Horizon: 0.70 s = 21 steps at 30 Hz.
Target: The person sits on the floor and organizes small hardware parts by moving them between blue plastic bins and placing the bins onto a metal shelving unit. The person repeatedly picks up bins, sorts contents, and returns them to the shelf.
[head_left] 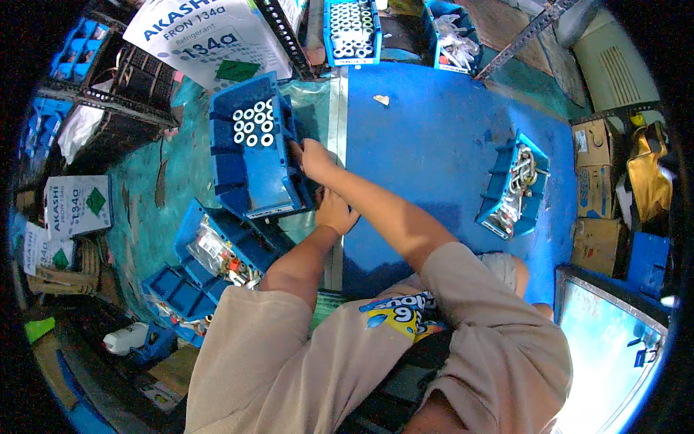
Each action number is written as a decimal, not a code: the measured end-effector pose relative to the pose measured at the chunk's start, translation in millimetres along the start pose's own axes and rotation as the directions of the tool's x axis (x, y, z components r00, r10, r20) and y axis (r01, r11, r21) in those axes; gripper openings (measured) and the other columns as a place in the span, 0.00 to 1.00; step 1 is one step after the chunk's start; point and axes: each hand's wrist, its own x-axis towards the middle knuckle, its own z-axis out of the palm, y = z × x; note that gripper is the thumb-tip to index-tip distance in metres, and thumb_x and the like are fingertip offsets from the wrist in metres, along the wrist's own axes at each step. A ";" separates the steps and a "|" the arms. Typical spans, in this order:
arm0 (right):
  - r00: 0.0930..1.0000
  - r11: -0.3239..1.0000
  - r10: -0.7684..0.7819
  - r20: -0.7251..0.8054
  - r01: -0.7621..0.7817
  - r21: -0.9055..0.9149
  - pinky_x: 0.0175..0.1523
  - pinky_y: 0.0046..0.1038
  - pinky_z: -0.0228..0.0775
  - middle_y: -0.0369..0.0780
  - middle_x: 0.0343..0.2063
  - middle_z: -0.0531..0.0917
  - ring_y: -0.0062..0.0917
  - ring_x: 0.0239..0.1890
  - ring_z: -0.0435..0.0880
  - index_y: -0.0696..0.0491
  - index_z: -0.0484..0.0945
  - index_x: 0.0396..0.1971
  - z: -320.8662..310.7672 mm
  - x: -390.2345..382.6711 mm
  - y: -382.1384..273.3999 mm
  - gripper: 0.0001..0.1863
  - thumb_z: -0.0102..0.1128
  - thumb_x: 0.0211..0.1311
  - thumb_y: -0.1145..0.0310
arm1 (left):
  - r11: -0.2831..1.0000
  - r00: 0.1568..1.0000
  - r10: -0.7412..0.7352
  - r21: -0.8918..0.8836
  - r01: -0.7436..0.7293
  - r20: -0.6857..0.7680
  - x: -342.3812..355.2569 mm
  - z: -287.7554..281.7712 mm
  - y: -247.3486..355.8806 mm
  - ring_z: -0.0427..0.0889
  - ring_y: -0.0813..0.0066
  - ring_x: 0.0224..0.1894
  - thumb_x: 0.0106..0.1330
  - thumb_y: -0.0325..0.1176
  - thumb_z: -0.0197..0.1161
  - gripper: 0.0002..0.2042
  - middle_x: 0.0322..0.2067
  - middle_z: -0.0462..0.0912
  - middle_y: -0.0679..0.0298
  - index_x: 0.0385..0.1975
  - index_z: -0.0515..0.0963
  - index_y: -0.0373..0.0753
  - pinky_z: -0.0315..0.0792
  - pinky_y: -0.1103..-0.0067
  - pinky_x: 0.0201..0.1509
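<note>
Standing at the far left is a white carton (70, 205) with a green diamond on its side. To its right, lower in the view, a blue bin of mixed parts (189, 230) holds a clear plastic bag (210, 246) and small red and metal pieces.

Left of centre is the larger blue bin (264, 170) being handled, just above that one. The step in hand appears to be steadying or working at this bin's right side. Any next move of it would seem to call for a sure hold on both ends, keeping it level so the contents stay put. It is an open-topped plastic bin with a pale label along its near edge. About a dozen white rings (250, 127) with dark centres are grouped toward its far end, and its nearer floor is bare.

At its right wall are both hands: the left hand (334, 211) lower, the right hand (318, 160) above it, its forearm slanting in from the right. The fingers are mostly hidden, so whether either hand grips the bin cannot be told.

Farther right, on a blue surface (426, 137), a smaller blue bin (497, 181) holds metal parts.
</note>
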 end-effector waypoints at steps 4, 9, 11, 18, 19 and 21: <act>0.992 0.990 -0.055 -0.110 0.069 0.122 0.26 0.36 0.63 0.45 0.14 0.75 0.34 0.18 0.74 0.58 0.71 0.20 13.2 -6.6 6.7 0.25 0.53 0.67 0.51 | 0.995 0.997 -0.045 -0.083 0.051 0.065 -0.7 -10.3 7.4 0.53 0.49 0.69 0.62 0.52 0.52 0.33 0.66 0.58 0.50 0.65 0.61 0.42 0.47 0.62 0.72; 0.977 0.989 -0.062 -0.206 0.088 0.120 0.27 0.38 0.63 0.46 0.15 0.75 0.35 0.20 0.74 0.58 0.71 0.17 14.8 4.7 7.9 0.23 0.54 0.65 0.55 | 0.994 0.989 -0.108 -0.024 0.111 0.099 0.9 -20.3 18.5 0.55 0.51 0.68 0.63 0.50 0.52 0.30 0.66 0.59 0.51 0.64 0.64 0.43 0.49 0.62 0.70; 0.948 0.982 -0.188 -0.256 0.183 -0.043 0.28 0.40 0.64 0.47 0.16 0.76 0.38 0.20 0.75 0.58 0.72 0.17 12.3 14.2 1.2 0.22 0.55 0.65 0.56 | 0.972 0.957 -0.234 0.066 0.225 0.170 1.0 -20.0 19.8 0.57 0.52 0.68 0.63 0.49 0.53 0.29 0.65 0.60 0.51 0.63 0.64 0.44 0.51 0.61 0.69; 0.924 0.966 -0.257 -0.282 0.234 -0.114 0.33 0.44 0.65 0.54 0.20 0.76 0.49 0.25 0.76 0.62 0.76 0.20 -25.2 40.7 -17.9 0.22 0.55 0.62 0.56 | 0.964 0.992 0.032 0.267 0.001 -0.120 -1.8 -1.0 9.1 0.61 0.58 0.64 0.65 0.42 0.53 0.23 0.59 0.66 0.56 0.59 0.67 0.43 0.52 0.60 0.66; 0.911 0.962 -0.269 -0.312 0.238 -0.134 0.33 0.44 0.65 0.55 0.20 0.76 0.49 0.25 0.76 0.62 0.76 0.20 -33.6 43.0 -17.7 0.22 0.55 0.62 0.56 | 0.963 0.980 0.092 0.267 -0.042 -0.178 -1.7 1.1 7.3 0.62 0.58 0.64 0.65 0.41 0.52 0.22 0.59 0.66 0.56 0.58 0.67 0.43 0.52 0.60 0.66; 0.880 0.949 -0.305 -0.365 0.249 -0.192 0.32 0.44 0.65 0.55 0.21 0.76 0.49 0.25 0.77 0.63 0.76 0.20 -54.1 47.4 -14.2 0.23 0.54 0.63 0.56 | 0.959 0.957 0.163 0.265 -0.098 -0.238 -0.5 3.5 4.6 0.62 0.59 0.63 0.65 0.39 0.52 0.21 0.60 0.66 0.58 0.58 0.67 0.42 0.51 0.61 0.66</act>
